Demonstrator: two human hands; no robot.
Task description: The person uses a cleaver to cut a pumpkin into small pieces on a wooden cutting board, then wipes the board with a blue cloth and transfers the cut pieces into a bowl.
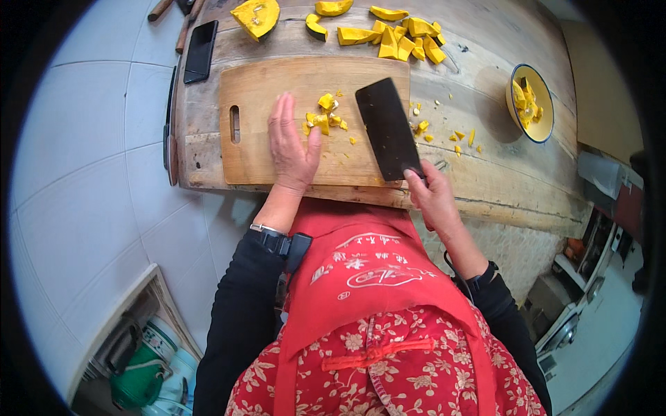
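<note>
My right hand (436, 195) grips the handle of a dark-bladed cleaver (387, 130), whose broad blade lies over the right end of a wooden cutting board (270, 73). On the board's left half is my left hand (291, 148), holding nothing, with the thumb apart from the fingers. Beside that thumb sits a small heap of yellow pumpkin scraps (320, 120). More pumpkin bits (422, 127) lie on the table just right of the blade. Behind the board rest cut pumpkin chunks (398, 41) and a larger pumpkin wedge (257, 18).
An enamel bowl (543, 132) holding pumpkin pieces stands at the right of the wooden table (494, 182). A black phone (201, 52) lies at the far left. Near the left table edge is a knife (171, 156), beside the tiled wall (88, 114).
</note>
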